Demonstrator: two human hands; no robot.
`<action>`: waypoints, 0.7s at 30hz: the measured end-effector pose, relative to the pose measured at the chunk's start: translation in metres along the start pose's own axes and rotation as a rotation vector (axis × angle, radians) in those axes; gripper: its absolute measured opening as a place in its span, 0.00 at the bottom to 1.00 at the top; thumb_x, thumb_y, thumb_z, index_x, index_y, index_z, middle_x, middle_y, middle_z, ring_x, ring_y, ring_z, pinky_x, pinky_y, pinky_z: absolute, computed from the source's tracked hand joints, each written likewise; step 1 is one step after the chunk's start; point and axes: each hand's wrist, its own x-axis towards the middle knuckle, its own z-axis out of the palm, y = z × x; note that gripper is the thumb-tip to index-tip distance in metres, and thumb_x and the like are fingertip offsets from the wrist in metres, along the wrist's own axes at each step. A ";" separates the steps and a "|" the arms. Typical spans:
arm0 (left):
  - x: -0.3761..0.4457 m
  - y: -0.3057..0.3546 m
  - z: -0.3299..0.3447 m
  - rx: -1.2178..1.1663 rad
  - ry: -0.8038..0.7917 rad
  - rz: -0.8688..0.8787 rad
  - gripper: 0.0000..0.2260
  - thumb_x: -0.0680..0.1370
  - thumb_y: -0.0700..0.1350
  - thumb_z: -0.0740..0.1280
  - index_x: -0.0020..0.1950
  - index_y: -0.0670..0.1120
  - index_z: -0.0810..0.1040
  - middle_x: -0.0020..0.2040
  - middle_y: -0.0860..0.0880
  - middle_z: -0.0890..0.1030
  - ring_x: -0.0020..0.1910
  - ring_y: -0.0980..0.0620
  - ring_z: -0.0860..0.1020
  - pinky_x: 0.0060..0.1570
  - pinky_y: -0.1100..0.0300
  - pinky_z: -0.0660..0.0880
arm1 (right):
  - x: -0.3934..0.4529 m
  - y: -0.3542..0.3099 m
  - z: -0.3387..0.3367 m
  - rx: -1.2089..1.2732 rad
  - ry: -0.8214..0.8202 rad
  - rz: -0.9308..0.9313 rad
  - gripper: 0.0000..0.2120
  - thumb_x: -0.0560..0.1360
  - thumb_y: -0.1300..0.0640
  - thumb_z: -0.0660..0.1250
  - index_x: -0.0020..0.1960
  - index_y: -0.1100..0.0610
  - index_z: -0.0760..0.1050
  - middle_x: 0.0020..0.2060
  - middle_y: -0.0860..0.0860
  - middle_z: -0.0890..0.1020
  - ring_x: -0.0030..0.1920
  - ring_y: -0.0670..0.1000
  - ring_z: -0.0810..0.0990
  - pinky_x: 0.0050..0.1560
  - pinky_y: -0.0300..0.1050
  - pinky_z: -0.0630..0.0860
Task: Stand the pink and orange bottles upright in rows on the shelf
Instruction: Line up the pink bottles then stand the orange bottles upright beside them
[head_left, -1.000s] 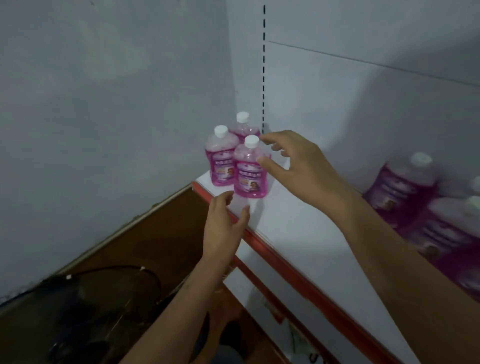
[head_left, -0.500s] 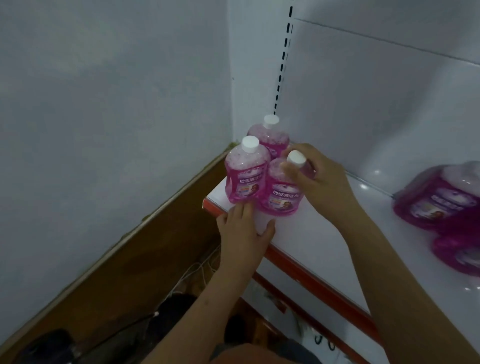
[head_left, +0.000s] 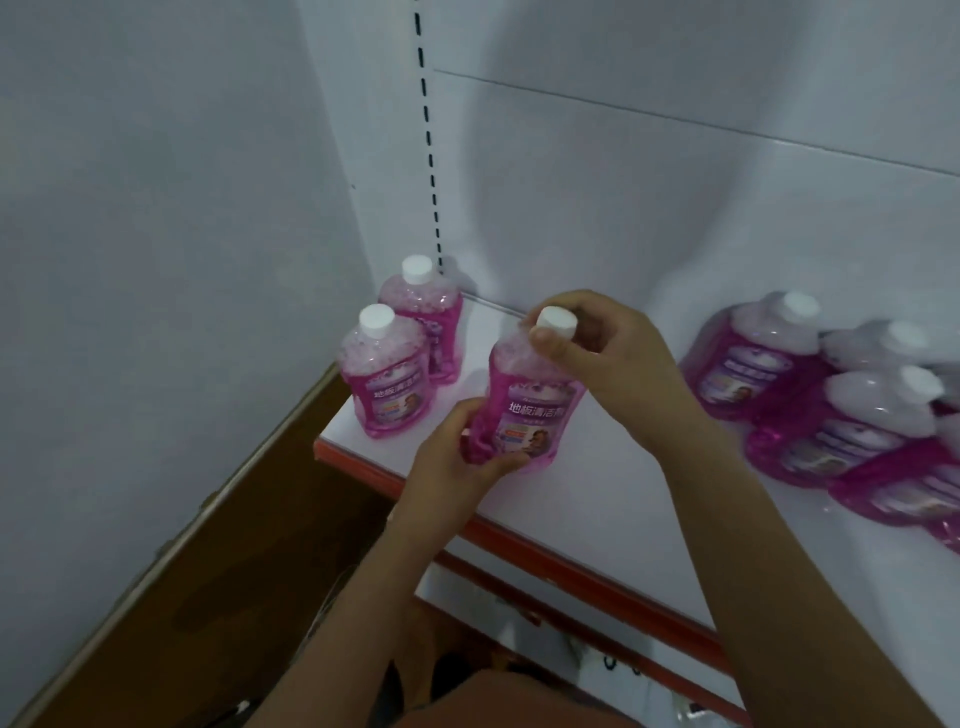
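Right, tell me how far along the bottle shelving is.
Done: two pink bottles stand upright in the shelf's left corner. In hand: a third pink bottle, upright near the front edge, with the right hand pinching its white cap and the left hand gripping its base. Left: the pile of pink bottles lying on their sides to the right. No orange bottles are in view.

White shelf (head_left: 597, 519), orange-red front edge. Two pink bottles (head_left: 387, 374) upright at far-left corner, left of left hand (head_left: 457, 457). One bottle (head_left: 535, 410) gripped between both hands, base on or just above shelf, cannot tell. Pink bottles (head_left: 831, 410) lying tipped, right of right hand (head_left: 608, 358).
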 end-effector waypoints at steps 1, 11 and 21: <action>0.005 0.001 0.007 -0.014 -0.013 0.008 0.22 0.72 0.49 0.77 0.62 0.55 0.74 0.53 0.60 0.82 0.51 0.63 0.82 0.54 0.64 0.79 | -0.004 0.000 -0.008 -0.006 0.042 0.006 0.08 0.74 0.53 0.73 0.51 0.55 0.81 0.46 0.49 0.85 0.48 0.50 0.83 0.49 0.43 0.80; 0.052 0.011 0.096 0.050 -0.203 0.111 0.21 0.70 0.44 0.79 0.57 0.58 0.75 0.50 0.58 0.84 0.44 0.62 0.82 0.45 0.69 0.77 | -0.051 0.012 -0.088 -0.435 0.312 0.030 0.11 0.77 0.51 0.69 0.58 0.53 0.81 0.51 0.45 0.84 0.50 0.44 0.81 0.53 0.35 0.75; 0.089 0.032 0.170 0.110 -0.286 0.223 0.26 0.63 0.56 0.76 0.56 0.45 0.82 0.48 0.45 0.85 0.46 0.51 0.84 0.48 0.54 0.81 | -0.063 0.027 -0.124 -0.766 0.447 0.000 0.09 0.75 0.55 0.70 0.54 0.56 0.82 0.47 0.54 0.84 0.50 0.55 0.78 0.53 0.46 0.71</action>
